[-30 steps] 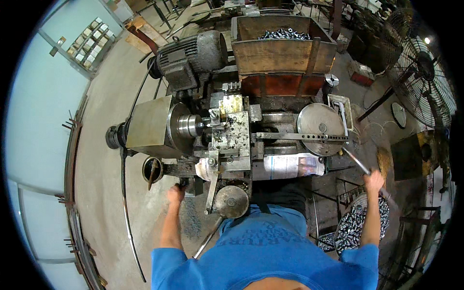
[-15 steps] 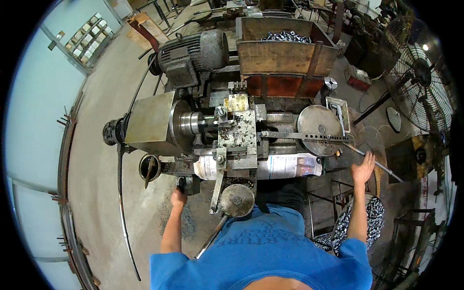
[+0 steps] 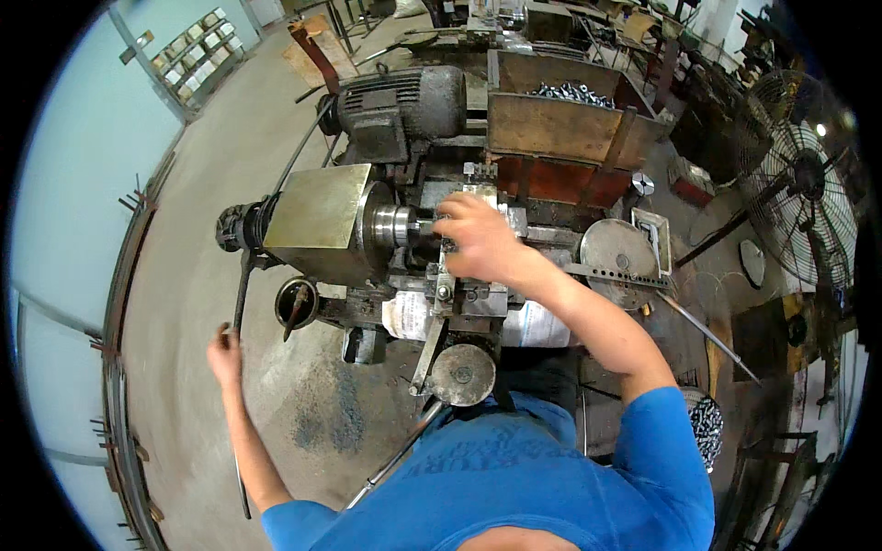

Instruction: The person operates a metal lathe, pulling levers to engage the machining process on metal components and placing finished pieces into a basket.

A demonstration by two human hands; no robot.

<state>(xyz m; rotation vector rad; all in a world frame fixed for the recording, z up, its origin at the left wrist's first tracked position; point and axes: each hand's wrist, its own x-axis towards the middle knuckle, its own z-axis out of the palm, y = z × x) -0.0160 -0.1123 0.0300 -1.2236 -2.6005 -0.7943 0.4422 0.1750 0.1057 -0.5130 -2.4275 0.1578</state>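
Observation:
My right hand (image 3: pixel 478 239) reaches over the tool carriage (image 3: pixel 473 301) of a lathe, its bent fingertips beside the round metal spindle nose (image 3: pixel 393 226). Whatever those fingers close on is hidden under them. Out to the left, my left hand (image 3: pixel 223 356) is closed at a long hanging lever rod (image 3: pixel 242 294), though its fingers are slightly blurred. The rod comes down from the pulley end (image 3: pixel 237 228) of the headstock (image 3: pixel 317 211). A straight rod handle (image 3: pixel 707 332) at the right stands free of both hands.
Behind the lathe are a motor (image 3: pixel 404 103) and a wooden bin (image 3: pixel 551 124) holding small metal parts. A large fan (image 3: pixel 799 174) stands at the right, above a basket of metal parts (image 3: pixel 705 427). A round handwheel (image 3: pixel 463 375) sits close to my body.
My right hand has left the rod handle at the right and come to the carriage. My left hand has moved from the machine's front block to the hanging lever rod, whose lower end has swung left.

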